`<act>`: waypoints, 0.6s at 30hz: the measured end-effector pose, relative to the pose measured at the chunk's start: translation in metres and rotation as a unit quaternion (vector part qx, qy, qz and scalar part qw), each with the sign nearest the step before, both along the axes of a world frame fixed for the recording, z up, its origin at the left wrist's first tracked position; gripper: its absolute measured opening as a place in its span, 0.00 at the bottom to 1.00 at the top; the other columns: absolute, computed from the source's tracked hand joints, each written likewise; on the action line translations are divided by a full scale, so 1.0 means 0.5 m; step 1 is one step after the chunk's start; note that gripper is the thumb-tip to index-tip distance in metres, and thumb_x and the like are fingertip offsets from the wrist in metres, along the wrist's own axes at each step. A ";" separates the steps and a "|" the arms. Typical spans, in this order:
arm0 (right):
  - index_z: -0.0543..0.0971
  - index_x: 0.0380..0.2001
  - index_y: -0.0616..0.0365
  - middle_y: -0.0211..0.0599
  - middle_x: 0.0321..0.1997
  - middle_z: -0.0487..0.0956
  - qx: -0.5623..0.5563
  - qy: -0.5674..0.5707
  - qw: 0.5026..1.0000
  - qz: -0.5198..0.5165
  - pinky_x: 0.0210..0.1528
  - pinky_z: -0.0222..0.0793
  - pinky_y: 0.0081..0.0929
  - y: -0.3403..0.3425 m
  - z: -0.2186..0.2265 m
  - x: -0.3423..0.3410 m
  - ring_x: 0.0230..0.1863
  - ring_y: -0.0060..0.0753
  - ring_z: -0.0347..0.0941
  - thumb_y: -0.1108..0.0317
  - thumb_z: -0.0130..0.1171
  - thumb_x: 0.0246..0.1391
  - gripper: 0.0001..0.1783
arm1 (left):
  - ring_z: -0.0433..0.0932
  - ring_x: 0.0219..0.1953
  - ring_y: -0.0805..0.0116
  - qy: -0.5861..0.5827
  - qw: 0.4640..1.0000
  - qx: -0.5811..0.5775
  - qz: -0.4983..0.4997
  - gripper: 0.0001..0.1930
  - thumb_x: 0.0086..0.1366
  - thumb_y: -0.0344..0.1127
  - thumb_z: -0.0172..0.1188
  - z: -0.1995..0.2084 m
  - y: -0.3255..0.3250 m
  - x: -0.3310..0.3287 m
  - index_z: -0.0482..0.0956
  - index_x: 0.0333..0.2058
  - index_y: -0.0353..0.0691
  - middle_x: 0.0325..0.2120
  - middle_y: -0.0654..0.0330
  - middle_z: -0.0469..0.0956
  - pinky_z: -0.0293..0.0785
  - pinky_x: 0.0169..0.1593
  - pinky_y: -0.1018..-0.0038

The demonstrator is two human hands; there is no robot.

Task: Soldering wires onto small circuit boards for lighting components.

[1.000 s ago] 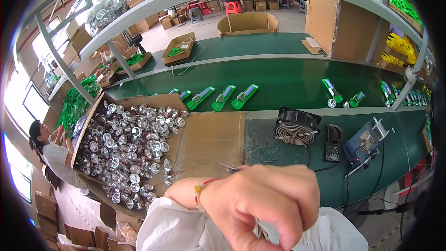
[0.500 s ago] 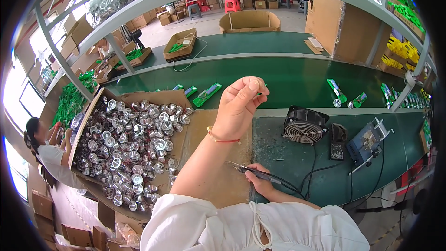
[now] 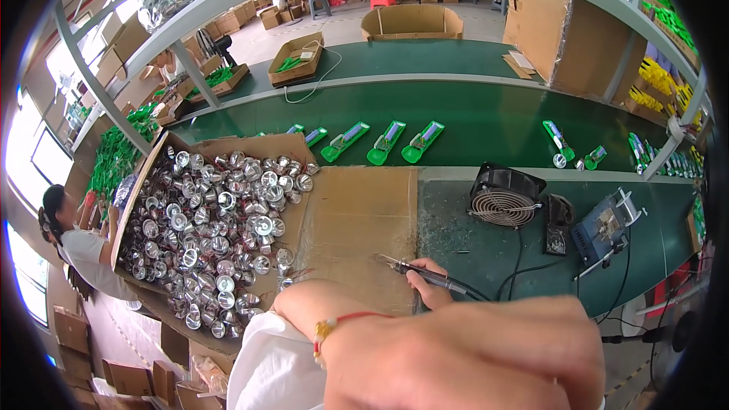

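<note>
Soldering iron out over the cardboard, the right hand wrapped round its handle, presumably to keep fingers off the hot tip! The left hand looms close; its grip I can't tell.

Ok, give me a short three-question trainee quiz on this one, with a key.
1. Which hand holds the soldering iron?
2. True or false: the black fan stands to the right of the flat cardboard sheet.
3. Fill in: the many silvery cups lie inside an open ____.

Key:
1. The right hand.
2. True.
3. Carton.
</note>
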State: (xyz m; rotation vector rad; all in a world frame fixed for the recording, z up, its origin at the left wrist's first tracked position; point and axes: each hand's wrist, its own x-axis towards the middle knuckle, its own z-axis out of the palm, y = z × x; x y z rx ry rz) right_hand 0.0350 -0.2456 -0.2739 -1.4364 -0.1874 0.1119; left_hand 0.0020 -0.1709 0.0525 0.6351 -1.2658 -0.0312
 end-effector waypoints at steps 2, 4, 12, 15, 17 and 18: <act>0.73 0.33 0.60 0.28 0.19 0.73 0.006 -0.020 0.999 -0.028 0.23 0.63 0.18 -0.001 0.010 0.001 0.21 0.16 0.66 0.66 0.57 0.51 0.09 | 0.72 0.27 0.64 0.011 0.999 -0.033 -0.023 0.28 0.55 0.60 0.56 0.002 -0.017 -0.003 0.79 0.26 0.35 0.23 0.54 0.74 0.67 0.28 0.72; 0.72 0.35 0.62 0.29 0.24 0.75 -0.003 0.005 1.000 -0.009 0.27 0.65 0.16 -0.008 0.012 -0.001 0.24 0.16 0.67 0.69 0.56 0.52 0.09 | 0.71 0.27 0.63 -0.011 0.999 -0.041 0.016 0.25 0.53 0.57 0.57 0.002 -0.029 0.002 0.78 0.26 0.35 0.23 0.54 0.72 0.66 0.28 0.72; 0.75 0.33 0.62 0.30 0.24 0.75 0.000 0.008 1.000 -0.022 0.29 0.65 0.17 -0.001 0.008 0.002 0.25 0.16 0.68 0.69 0.57 0.50 0.09 | 0.66 0.25 0.63 -0.094 0.976 -0.048 0.189 0.15 0.46 0.42 0.60 0.002 -0.069 0.052 0.73 0.25 0.36 0.22 0.57 0.67 0.59 0.29 0.70; 0.74 0.33 0.62 0.30 0.24 0.75 0.052 0.041 0.998 -0.014 0.29 0.65 0.17 0.013 -0.010 0.000 0.25 0.16 0.68 0.69 0.57 0.50 0.08 | 0.64 0.24 0.62 -0.124 0.961 -0.041 0.244 0.12 0.44 0.37 0.61 -0.009 -0.092 0.081 0.71 0.25 0.36 0.21 0.58 0.66 0.57 0.29 0.70; 0.74 0.33 0.62 0.30 0.25 0.75 0.097 0.062 0.993 0.013 0.29 0.65 0.17 0.029 -0.018 0.000 0.25 0.16 0.68 0.69 0.57 0.50 0.08 | 0.63 0.24 0.62 -0.152 0.943 -0.035 0.294 0.12 0.42 0.33 0.62 -0.014 -0.106 0.087 0.70 0.25 0.36 0.21 0.59 0.64 0.56 0.30 0.69; 0.74 0.33 0.61 0.30 0.25 0.75 0.119 0.073 0.990 0.025 0.29 0.65 0.17 0.037 -0.022 0.000 0.26 0.16 0.68 0.69 0.57 0.50 0.08 | 0.62 0.23 0.62 -0.166 0.933 -0.033 0.318 0.12 0.41 0.31 0.63 -0.018 -0.114 0.090 0.69 0.24 0.36 0.20 0.59 0.64 0.55 0.30 0.69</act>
